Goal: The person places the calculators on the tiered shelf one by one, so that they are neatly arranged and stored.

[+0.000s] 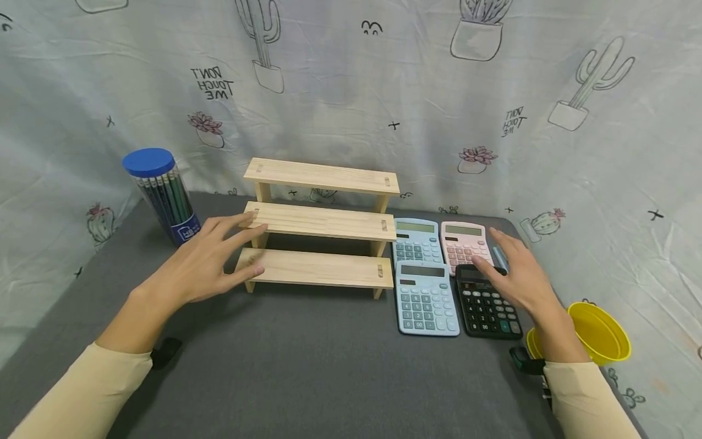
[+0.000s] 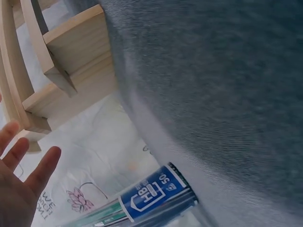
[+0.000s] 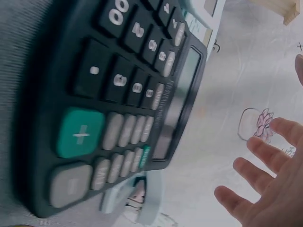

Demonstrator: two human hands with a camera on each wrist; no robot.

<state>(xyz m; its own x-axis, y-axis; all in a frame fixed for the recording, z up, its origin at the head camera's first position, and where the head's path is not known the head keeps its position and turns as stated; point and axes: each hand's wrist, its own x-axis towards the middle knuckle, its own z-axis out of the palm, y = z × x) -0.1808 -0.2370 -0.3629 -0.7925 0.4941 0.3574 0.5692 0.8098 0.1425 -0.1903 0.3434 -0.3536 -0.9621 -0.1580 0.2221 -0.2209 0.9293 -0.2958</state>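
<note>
1. A pale wooden three-tier shelf [image 1: 318, 219] stands on the grey tabletop [image 1: 329, 366], the left hand [image 1: 200, 262] near its left end, grip spread and empty.
2. The right hand [image 1: 518, 274], grip also spread and empty, is above a black rectangular calculator [image 1: 488, 311] right of the shelf.
3. Only wrist views make readable the calculator's green "+" key [image 3: 80, 133] and "50" on the blue-labelled pencil tube [image 2: 154, 194].

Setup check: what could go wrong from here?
Left hand is at the wooden shelf's left end; a bump might push it into the calculators close by its right end.
The pencil tub stands near that hand and could tip.
Right hand, near the black calculator, might nudge it.
</note>
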